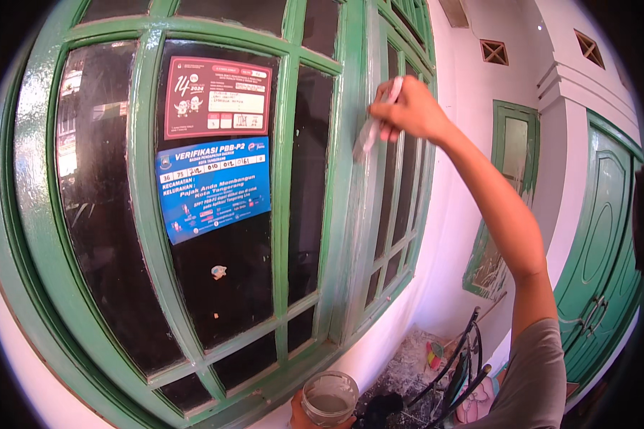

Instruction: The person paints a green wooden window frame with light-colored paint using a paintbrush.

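Head view shows the right hand (411, 109) raised high, its fingers clamped on a pale-handled paintbrush (374, 123) whose bristles press against the upright green wooden window frame (350, 179), between two dark glass panes. At the lower edge, the left hand (302, 416) is mostly hidden; its fingers appear wrapped around a small clear round jar of pale liquid (328, 397), though only its edge shows.

The brush sits just beside the glass, so a sideways slip would likely smear wet coating onto the dark pane (309, 186). A heavily loaded brush may run down the upright post and drip onto the sill. The jar is held low and out of the person's line of sight; tilting it while reaching up could spill it onto the white wall (444, 236) or the cluttered floor with black cables (458, 365). The blue and red paper stickers (213, 187) on the middle pane lie well apart from the stroke.
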Tool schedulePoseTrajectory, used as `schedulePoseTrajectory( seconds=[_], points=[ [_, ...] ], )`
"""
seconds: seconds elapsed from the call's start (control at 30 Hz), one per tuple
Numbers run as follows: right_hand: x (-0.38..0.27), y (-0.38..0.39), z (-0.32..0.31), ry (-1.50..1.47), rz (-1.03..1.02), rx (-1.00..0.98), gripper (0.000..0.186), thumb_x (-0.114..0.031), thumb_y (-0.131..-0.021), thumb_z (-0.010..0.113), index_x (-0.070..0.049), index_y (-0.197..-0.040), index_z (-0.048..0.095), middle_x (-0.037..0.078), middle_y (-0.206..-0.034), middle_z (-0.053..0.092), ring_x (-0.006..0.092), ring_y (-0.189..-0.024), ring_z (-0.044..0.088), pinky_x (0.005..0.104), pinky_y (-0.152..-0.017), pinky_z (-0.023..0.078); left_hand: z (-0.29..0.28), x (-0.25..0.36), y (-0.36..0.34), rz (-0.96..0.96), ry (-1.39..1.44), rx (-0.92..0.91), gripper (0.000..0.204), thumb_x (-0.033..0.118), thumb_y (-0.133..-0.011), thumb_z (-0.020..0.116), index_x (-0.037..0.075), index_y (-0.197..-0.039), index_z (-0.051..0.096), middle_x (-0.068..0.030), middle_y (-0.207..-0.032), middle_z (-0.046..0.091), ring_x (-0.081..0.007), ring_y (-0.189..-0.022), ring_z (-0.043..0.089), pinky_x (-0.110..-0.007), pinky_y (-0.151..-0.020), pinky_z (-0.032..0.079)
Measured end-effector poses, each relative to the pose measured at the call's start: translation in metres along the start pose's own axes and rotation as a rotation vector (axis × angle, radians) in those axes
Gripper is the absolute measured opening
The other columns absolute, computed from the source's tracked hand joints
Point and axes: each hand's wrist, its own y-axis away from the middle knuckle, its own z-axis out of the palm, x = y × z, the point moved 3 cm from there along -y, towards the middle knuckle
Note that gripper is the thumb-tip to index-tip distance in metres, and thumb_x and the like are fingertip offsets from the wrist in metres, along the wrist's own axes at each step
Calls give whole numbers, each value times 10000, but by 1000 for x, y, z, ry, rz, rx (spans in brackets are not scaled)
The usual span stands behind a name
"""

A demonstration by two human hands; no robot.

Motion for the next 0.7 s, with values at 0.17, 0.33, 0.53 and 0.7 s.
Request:
schedulePoseTrajectory(
  seconds=[0.17,0.33,0.53,0.7],
  points=[
    [-20,-58,-47,109,-120,171,214,-123,-916,684,48,-791,654,121,-690,712,171,-558,711,303,-512,583,6,-4,0,34,-65,45,1224,328,-556,1047,20,-1527,369,-231,-1347,645,-376,-1216,656,-482,-983,562],
    [-42,-112,-78,252,-185,295,224,-174,-918,691,24,-816,668,101,-692,720,170,-568,707,314,-570,582,11,-10,0,20,-80,85,1221,335,-556,1047,28,-1527,373,-231,-1356,639,-380,-1220,653,-480,-972,564],
    [-64,-134,-98,386,-516,640,222,-158,-870,737,27,-762,683,157,-661,689,285,-610,674,424,-617,522,12,-13,1,88,31,94,1225,340,-556,1046,38,-1534,373,-229,-1338,653,-383,-1207,662,-477,-961,570],
    [-49,-122,-77,548,-583,739,184,-127,-863,730,26,-773,681,167,-683,694,315,-635,686,428,-644,532,9,-4,6,58,-89,112,1230,327,-553,1043,45,-1541,366,-230,-1316,668,-390,-1191,673,-479,-954,577]
  ],
)
